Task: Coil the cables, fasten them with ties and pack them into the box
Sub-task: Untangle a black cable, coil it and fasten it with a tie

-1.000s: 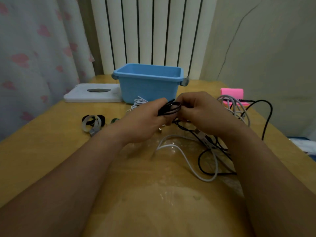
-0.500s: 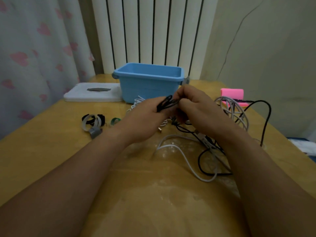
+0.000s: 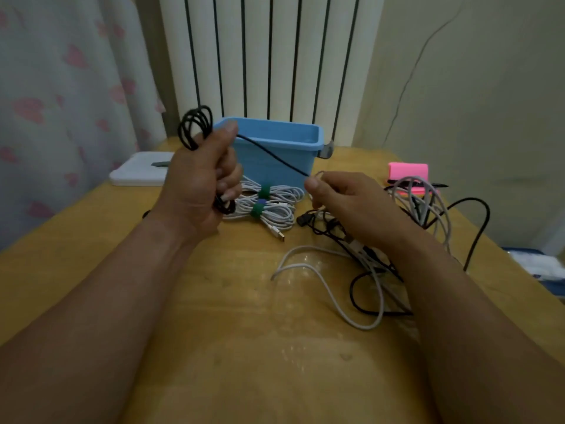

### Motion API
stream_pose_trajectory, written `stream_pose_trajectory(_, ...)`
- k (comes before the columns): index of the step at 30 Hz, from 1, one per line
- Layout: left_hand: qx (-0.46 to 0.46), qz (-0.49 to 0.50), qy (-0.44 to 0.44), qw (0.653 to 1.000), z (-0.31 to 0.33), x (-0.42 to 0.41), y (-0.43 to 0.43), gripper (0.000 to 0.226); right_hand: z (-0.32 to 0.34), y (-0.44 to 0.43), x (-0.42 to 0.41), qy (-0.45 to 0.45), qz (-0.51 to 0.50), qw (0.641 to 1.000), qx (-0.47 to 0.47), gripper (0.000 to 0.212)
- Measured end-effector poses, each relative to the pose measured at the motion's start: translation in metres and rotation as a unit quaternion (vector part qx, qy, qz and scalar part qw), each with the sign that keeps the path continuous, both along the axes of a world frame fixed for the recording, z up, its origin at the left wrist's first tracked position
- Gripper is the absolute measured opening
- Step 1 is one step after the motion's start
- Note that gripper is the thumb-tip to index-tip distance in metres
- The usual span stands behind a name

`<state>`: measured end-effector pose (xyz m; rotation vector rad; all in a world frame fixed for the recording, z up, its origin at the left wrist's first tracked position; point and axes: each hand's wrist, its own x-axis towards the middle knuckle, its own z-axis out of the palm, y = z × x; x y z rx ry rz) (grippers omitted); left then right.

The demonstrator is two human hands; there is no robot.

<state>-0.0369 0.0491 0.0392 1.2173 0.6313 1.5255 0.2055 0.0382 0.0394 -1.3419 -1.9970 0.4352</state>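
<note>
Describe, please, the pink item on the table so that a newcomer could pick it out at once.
Start at the blue box and look to its right. Past the loose grey cables lies the pink roll, the only bright pink thing among black, white and grey cords.

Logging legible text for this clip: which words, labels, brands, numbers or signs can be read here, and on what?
No text can be read in this frame.
blue box: plain, no print visible.
white lid: only a dark mark, no letters.
pink roll: no print visible.
white and blue packet at the right edge: faint marks, too blurred to read.
</note>
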Motion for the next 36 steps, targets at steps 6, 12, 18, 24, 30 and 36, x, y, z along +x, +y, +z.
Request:
stream_pose_trajectory(6, -0.050, 0.059, 0.091, 0.993, -0.007, 0.012, -0.001, 0.043, 0.003, 0.008, 0.004, 0.219, 0.043, 0.974, -0.026, 0.025)
stream_pose_trajectory(12, -0.085, 0.043, 0.112, 0.989, -0.017, 0.033, -0.005, 0.041, -0.004, 0.005, -0.017, 0.274, 0.039, 0.959, -0.057, 0.028)
stream_pose_trajectory(18, -0.043, -0.010, 0.105, 0.994, -0.020, 0.049, -0.010, 0.040, -0.016, -0.008, -0.041, 0.109, 0.067, 0.991, 0.045, 0.019)
stream_pose_trajectory(24, -0.119, 0.023, -0.102, 0.987, -0.007, 0.030, -0.005, 0.038, -0.021, -0.006, -0.041, 0.022, 0.051, 0.997, 0.044, 0.012)
stream_pose_trajectory(30, -0.123, 0.018, -0.047, 0.991, -0.001, 0.008, -0.001, 0.035, -0.007, -0.006, -0.032, 0.117, 0.087, 0.989, -0.022, 0.013)
stream_pose_trajectory(36, -0.025, -0.039, 0.272, 0.961, -0.007, 0.032, -0.014, 0.010, -0.006, 0.002, -0.023, 0.258, 0.102, 0.955, -0.109, 0.016)
